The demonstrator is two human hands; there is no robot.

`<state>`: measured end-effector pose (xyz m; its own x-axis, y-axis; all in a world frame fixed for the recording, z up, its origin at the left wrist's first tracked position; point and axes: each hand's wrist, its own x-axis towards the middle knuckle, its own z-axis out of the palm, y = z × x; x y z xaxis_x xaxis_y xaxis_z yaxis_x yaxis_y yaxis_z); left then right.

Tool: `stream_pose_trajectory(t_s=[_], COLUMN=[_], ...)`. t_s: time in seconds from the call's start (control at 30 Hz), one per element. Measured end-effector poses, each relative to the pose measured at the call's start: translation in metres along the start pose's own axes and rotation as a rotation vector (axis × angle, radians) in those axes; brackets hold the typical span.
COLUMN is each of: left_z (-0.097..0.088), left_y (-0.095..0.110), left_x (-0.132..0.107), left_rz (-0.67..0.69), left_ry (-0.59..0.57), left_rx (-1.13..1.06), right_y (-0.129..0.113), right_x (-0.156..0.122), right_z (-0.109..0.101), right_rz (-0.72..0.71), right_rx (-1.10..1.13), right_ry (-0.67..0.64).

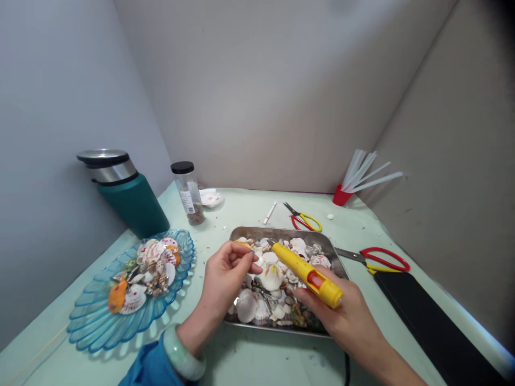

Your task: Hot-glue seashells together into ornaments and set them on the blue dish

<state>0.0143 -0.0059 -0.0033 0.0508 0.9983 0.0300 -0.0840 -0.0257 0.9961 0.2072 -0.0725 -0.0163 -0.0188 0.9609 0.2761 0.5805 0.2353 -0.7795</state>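
Note:
My right hand (341,305) is wrapped round a yellow glue gun (295,261), its nozzle end pointing up and left over a metal tray (281,329). Over the tray's left side, my left hand (231,268) is closed with thumb and fingers pinched together; what they hold, if anything, is too small to make out. Many seashells fill the tray, among them a large white scallop shell (271,277) close to the left fingertips and a round white shell (246,305) nearer me. A dark cord (346,367) hangs below the right hand.
On the left, a blue scalloped plate (96,321) holds shells beside a teal bottle (132,206). Behind stand a black-lidded jar (188,195), a white marker (270,213) and small scissors (303,219). Right are larger scissors (378,259), a black slab (426,321) and a red cup (342,196) of glue sticks.

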Motion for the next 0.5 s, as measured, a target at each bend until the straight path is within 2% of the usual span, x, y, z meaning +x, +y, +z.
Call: stream_pose_trajectory(t_s=[0.2, 0.37, 0.5], left_z=[0.0005, 0.0012, -0.0002], left_y=[-0.0008, -0.003, -0.0044], left_x=[-0.0012, -0.0028, -0.0033], left_rz=[0.034, 0.098, 0.115], left_ry=[0.006, -0.022, -0.03], left_rx=[0.043, 0.095, 0.12], right_y=[0.0006, -0.0052, -0.0077], right_x=[-0.0002, 0.0004, 0.0008], right_z=[0.0009, -0.0016, -0.0027], right_rz=[0.005, -0.061, -0.079], right_rx=[-0.006, -0.059, -0.068], right_ry=[0.029, -0.057, -0.063])
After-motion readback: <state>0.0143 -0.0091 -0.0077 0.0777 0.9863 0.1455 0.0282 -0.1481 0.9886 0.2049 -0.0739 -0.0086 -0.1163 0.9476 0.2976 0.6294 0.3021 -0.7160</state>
